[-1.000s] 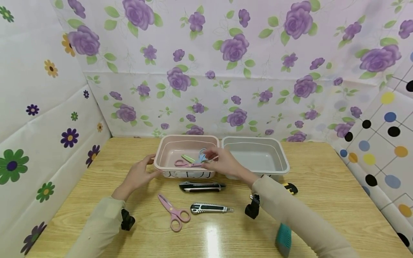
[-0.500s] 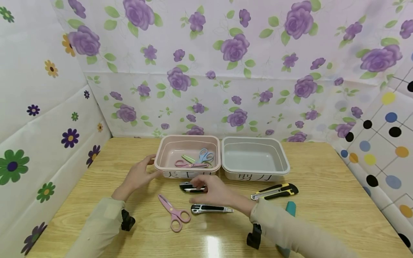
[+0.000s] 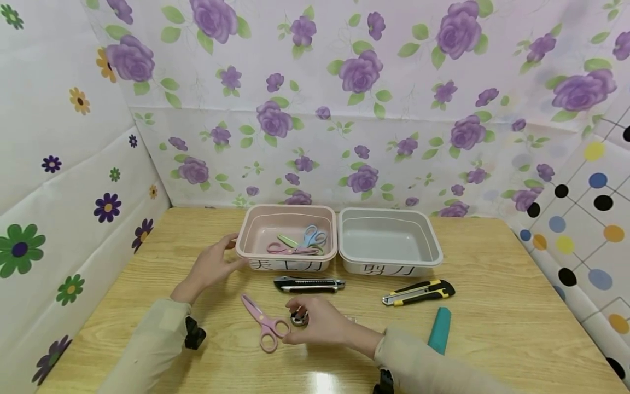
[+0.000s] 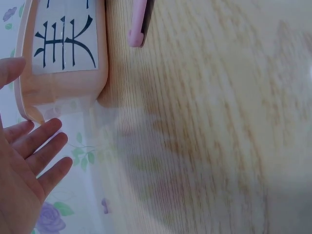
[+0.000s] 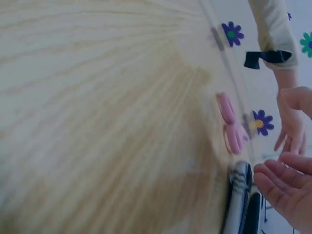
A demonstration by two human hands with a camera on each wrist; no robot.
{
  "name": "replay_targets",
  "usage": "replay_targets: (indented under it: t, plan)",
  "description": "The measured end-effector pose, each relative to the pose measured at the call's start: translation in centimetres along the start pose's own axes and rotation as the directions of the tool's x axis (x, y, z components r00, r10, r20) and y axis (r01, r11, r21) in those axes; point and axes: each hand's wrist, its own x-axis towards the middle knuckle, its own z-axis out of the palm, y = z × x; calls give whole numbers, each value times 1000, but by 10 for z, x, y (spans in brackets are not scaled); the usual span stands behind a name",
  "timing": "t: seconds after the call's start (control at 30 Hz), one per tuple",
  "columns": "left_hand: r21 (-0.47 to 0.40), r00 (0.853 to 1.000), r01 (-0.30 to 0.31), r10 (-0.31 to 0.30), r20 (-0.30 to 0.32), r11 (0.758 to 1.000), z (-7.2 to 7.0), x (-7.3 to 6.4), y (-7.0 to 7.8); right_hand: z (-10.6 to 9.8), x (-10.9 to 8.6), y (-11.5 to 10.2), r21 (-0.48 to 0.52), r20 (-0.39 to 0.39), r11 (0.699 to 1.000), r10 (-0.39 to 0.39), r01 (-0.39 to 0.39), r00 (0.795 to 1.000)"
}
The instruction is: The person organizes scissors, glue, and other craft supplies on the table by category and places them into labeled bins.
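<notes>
My left hand rests at the left end of the pink bin; its fingers lie fairly straight near the rim. The right hand, holding nothing, hovers over the silver utility knife and partly hides it, its fingers apart. Just left of those fingertips lies a pair of pink scissors on the table, handles toward me. In the right wrist view the scissors' handles and the knife show apart from the hand. Inside the bin are pink scissors, blue-handled scissors and a green piece.
A grey bin stands right of the pink one; both carry character labels. A black utility knife lies before the pink bin. At right are a yellow-and-black utility knife and a teal-handled tool, partly behind the right sleeve.
My right hand has drawn out of the pink bin and moved toward me, past the black utility knife, to above the silver one. The left hand has stayed at the bin.
</notes>
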Motion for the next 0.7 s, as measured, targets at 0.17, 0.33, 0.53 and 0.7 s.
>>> replay_targets:
  t: [0.17,0.33,0.53,0.7]
  plan:
    - [-3,1000,7,-7,-3,1000,0,0,0,15,4,-8,-35,-38,999,11,-12,999]
    - [-7,1000,6,-6,3,1000,0,0,-1,28,6,-13,-126,-58,992,-5,-2,998]
    - [-8,1000,5,-5,2,1000,2,0,-2,39,10,-15,-234,-122,972,-12,-17,992]
    - [-3,1000,11,-11,3,1000,2,1,-3,48,13,-14,-308,-132,950,2,-43,991]
